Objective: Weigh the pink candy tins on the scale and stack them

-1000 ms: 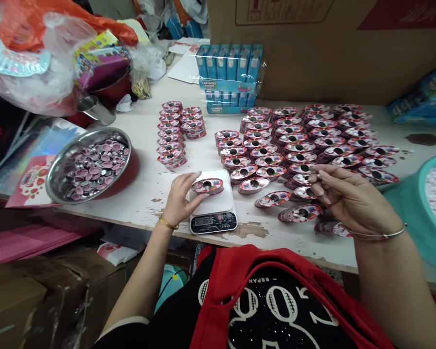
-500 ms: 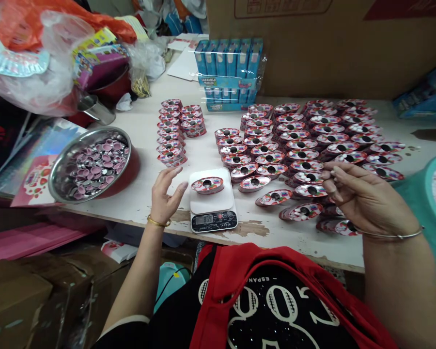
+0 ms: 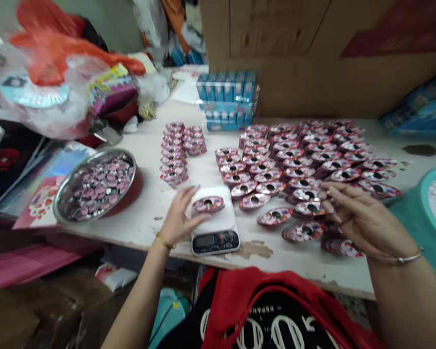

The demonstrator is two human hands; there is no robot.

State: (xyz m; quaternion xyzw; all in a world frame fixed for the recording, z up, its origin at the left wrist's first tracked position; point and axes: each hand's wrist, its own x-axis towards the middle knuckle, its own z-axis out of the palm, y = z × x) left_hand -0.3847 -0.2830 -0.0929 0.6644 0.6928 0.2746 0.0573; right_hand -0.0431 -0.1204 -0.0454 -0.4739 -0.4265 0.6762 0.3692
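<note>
On the white digital scale (image 3: pixel 216 242) lies one oval, red-and-pink printed container (image 3: pixel 208 204) with a dark round hole in its top. My left hand (image 3: pixel 181 215) is at the container's left end, thumb and fingers apart on either side of it; whether it touches the container I cannot tell. My right hand (image 3: pixel 359 215) hovers over the right-hand group of similar oval containers (image 3: pixel 305 231), its thumb and fingertips pinched together. Anything between those fingertips is too small and blurred to name. Some containers hold small white pieces in their holes.
A metal bowl (image 3: pixel 60 206) of small pink-and-silver caps stands at the left. More containers (image 3: pixel 174 172) are stacked behind the scale. Blue packs (image 3: pixel 225 109) stand before a large cardboard box (image 3: pixel 269 58). A teal tub (image 3: pixel 423 203) of white pieces is at the right.
My left hand has moved right, from beside the scale to the container on it. My right hand stays pinched over the containers. The whole view has shifted, with the table lower in the picture.
</note>
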